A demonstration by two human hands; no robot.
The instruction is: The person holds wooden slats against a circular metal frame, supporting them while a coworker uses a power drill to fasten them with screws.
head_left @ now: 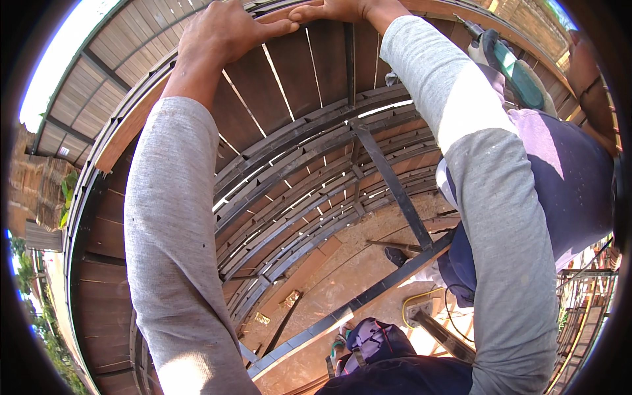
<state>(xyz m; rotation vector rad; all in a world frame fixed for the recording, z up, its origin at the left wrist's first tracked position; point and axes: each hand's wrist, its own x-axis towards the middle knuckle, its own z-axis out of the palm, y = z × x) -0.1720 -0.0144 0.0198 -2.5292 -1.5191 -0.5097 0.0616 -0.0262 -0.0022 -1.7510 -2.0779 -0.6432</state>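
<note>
While left hand [220, 39] and right hand [345, 9] rest on curved strip [130, 125], thumbs nearly meeting, full grip unclear, co-worker [566, 161] holds drill [505, 64], tip near strip. Slats [260, 85] below: apparently mounted. Strip fastening: judged incomplete.

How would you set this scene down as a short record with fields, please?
Left hand: on the curved wooden strip, thumb pointing toward the right hand
Right hand: on the strip farther right, thumb pointing toward the left
Grip: fingertips out of sight, so how firmly each hand holds cannot be told
Below the hands: brown slats with light showing through the gaps
Structure: black metal bars, some curved, some straight
To the right: a co-worker in a purple top, with a teal power tool
Underfoot: brown ground
</note>
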